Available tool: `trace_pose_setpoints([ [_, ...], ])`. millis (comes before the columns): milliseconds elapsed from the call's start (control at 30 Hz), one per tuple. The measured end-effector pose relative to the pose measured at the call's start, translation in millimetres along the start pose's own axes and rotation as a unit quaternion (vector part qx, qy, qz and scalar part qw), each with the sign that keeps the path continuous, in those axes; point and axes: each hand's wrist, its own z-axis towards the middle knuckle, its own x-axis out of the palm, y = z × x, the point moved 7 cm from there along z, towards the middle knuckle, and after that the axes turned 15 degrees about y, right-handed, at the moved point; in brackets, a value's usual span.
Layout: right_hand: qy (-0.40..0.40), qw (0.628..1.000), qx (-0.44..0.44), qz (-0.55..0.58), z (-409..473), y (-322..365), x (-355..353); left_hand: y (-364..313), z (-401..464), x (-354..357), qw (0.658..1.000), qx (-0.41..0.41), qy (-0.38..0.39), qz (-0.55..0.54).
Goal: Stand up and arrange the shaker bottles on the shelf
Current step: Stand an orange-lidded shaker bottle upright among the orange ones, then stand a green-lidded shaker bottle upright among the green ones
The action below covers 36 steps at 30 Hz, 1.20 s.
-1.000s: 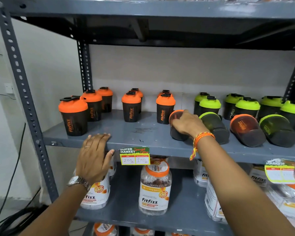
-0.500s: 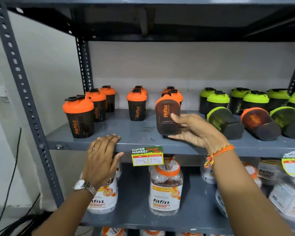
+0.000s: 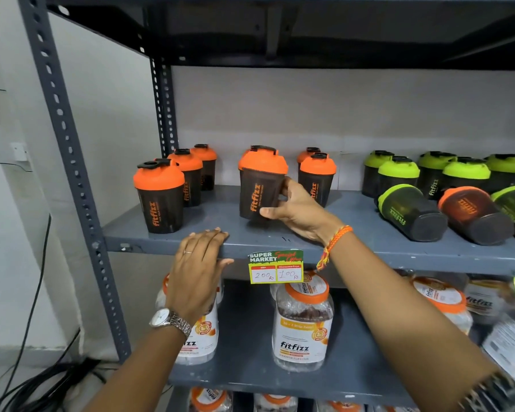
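1. Head view: the right hand [image 3: 295, 214] has its grip wrapped round an orange-lidded shaker bottle [image 3: 260, 182], upright, base barely tilted off the grey shelf [image 3: 354, 251], near the standing orange ones.
2. The left hand [image 3: 198, 272] rests flat on the shelf edge, holding nothing.
3. Left to do: a lying green-lidded bottle [image 3: 411, 212], a lying orange-lidded bottle [image 3: 474, 215] and another at the right edge.

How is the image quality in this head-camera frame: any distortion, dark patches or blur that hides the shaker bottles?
Head view: wide-angle bending bows the shelf post and stretches the corners; the underside of the upper shelf is in deep shadow; the middle is evenly lit and sharp, the logo readable on the orange-lidded bottle in the right hand; the lying bottles at the right edge look soft.
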Motion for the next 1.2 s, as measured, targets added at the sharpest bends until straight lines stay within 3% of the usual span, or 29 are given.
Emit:
trace_pose_setpoints([
  [233, 0.079, 0.991, 0.043, -0.098, 15, -9, 21, -1, -1, -1, 1.000, -0.003, -0.001, 0.002],
  [833, 0.061, 0.992, 0.063, -0.087, 5, -11, 9, -3, -3, -3, 0.999, -0.006, 0.024, -0.022],
  [1033, -0.078, 0.971, 0.012, -0.227, -51, 37, -48, -16, -14, -25, 0.995, 0.008, 0.006, -0.101],
  [1100, -0.163, 0.932, 0.000, -0.323, -83, 63, -78, -33, -15, -33, 0.991, 0.007, -0.016, -0.131],
  [1200, -0.327, 0.837, 0.018, -0.439, -137, 94, -127, -79, -5, -32, 0.989, 0.038, -0.011, -0.140],
])
